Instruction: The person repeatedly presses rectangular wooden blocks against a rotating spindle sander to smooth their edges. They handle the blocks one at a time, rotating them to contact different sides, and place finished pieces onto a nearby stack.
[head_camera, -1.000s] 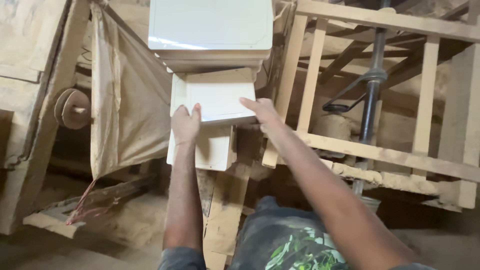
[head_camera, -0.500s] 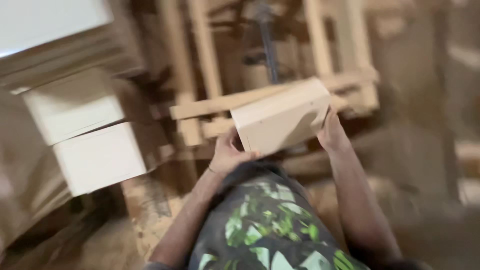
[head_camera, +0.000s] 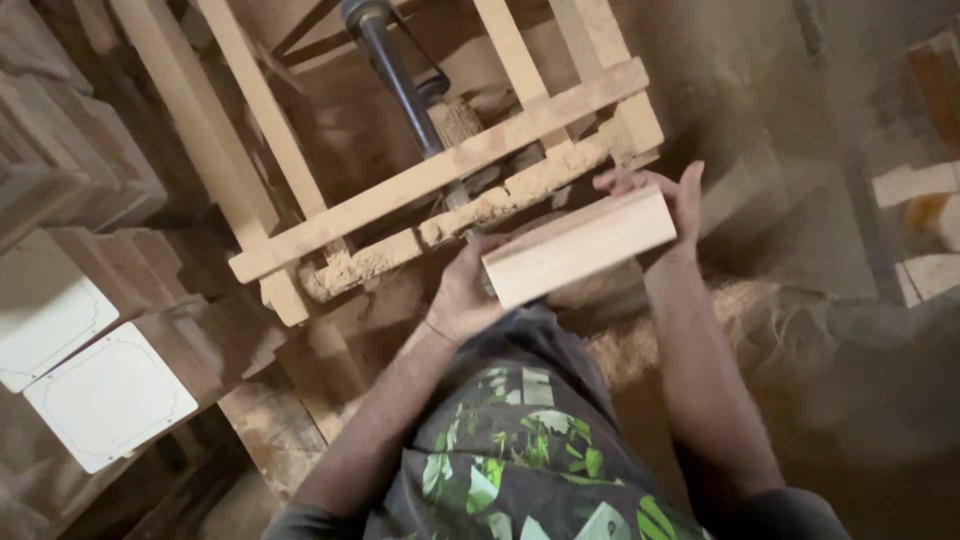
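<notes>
I hold a pale rectangular wooden block (head_camera: 580, 247) flat in front of my body, one hand at each end. My left hand (head_camera: 462, 295) grips its near left end from below. My right hand (head_camera: 672, 200) clasps the far right end, fingers spread along the edge. The block hangs just in front of a dusty wooden frame (head_camera: 440, 170). A dark metal shaft (head_camera: 400, 80) runs down through that frame behind the block.
Two white square blocks with notched corners (head_camera: 108, 395) jut from a stack at the lower left. Heaps of sawdust (head_camera: 625, 350) cover the floor below the frame. More pale blocks (head_camera: 925, 230) lie at the right edge.
Both hands have pulled the block off the stack at the left and swung it right, in front of the wooden frame. The view has turned with it, and the stack now sits at the left edge.
</notes>
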